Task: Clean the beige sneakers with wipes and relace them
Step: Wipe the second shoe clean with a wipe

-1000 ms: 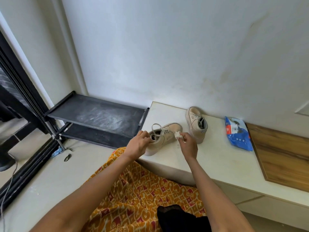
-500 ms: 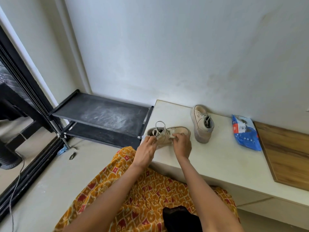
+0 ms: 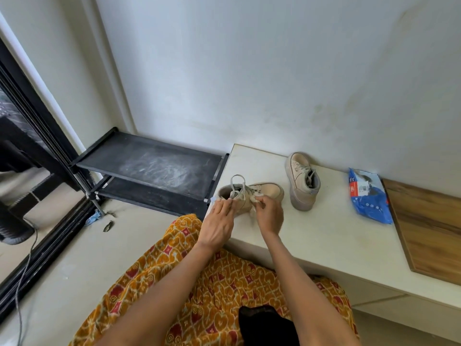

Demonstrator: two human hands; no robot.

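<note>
Two beige sneakers stand on a pale low bench (image 3: pixel 311 236). The near sneaker (image 3: pixel 268 190) lies at the bench's left front corner, toe to the right, with a lace loop (image 3: pixel 237 182) standing up over its opening. My left hand (image 3: pixel 219 221) pinches the lace at the heel side. My right hand (image 3: pixel 270 214) holds a crumpled white wipe (image 3: pixel 254 196) against the sneaker's side. The second sneaker (image 3: pixel 303 182) stands apart behind and to the right, laced. A blue pack of wipes (image 3: pixel 369 196) lies further right.
A wooden board (image 3: pixel 429 228) covers the bench's right end. A black two-tier shoe rack (image 3: pixel 154 168) stands left of the bench against the white wall. A black door frame (image 3: pixel 37 136) and a cable (image 3: pixel 25 265) run along the left. My orange patterned lap (image 3: pixel 199 290) is below.
The near sneaker has turned from tilted up to lying flat on the bench corner. Both hands have come lower and closer together on it; the view shifted slightly.
</note>
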